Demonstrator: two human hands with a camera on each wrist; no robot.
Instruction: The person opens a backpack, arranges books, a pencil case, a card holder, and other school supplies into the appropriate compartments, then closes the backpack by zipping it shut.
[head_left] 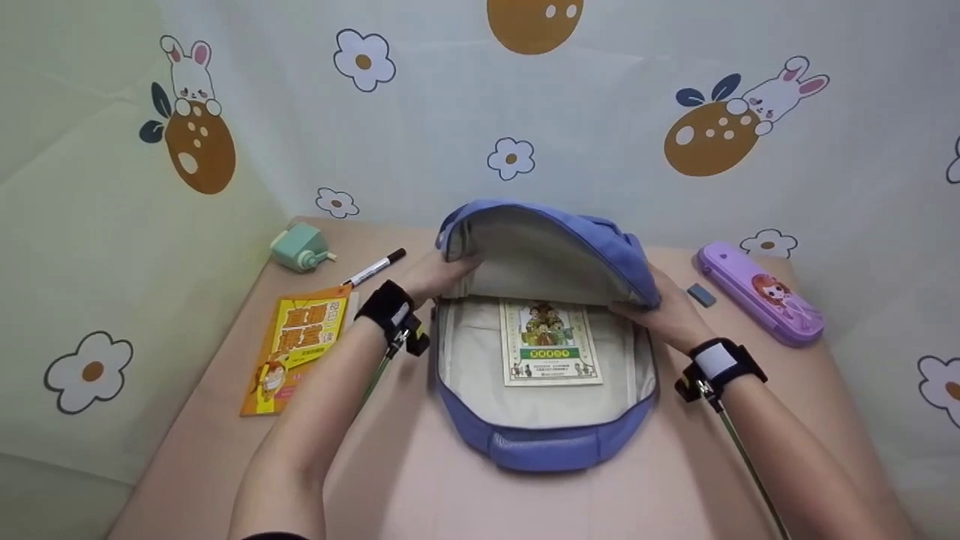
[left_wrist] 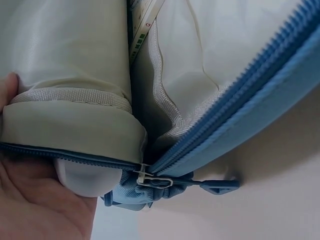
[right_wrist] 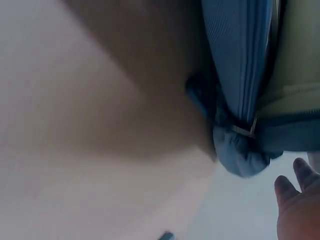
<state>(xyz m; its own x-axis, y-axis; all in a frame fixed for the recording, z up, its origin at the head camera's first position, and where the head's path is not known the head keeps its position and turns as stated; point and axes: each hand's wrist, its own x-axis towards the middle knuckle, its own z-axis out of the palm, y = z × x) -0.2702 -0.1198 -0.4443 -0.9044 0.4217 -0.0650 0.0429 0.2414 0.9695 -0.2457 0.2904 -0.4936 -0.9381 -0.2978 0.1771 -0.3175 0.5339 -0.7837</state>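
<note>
A blue backpack (head_left: 547, 450) lies with its front flap (head_left: 540, 247) raised, showing a pale lining. Inside it rests a booklet (head_left: 551, 352) with a green-banded, illustrated cover. My left hand (head_left: 442, 274) grips the flap's left edge, thumb on the lining and palm beneath the zipper (left_wrist: 85, 159). A pale rounded piece (left_wrist: 87, 177) shows beside that palm. At the flap's lower right corner is my right hand (head_left: 664, 311), partly hidden by the flap; in the right wrist view its fingers (right_wrist: 286, 192) extend loosely by the bag's blue side.
Left of the bag lie an orange book (head_left: 292, 352), a black-and-white marker (head_left: 375, 268) and a green pencil sharpener (head_left: 298, 246). On the right are a small blue-grey eraser (head_left: 701, 295) and a purple pencil case (head_left: 761, 292). A patterned curtain (head_left: 435, 120) stands behind the table.
</note>
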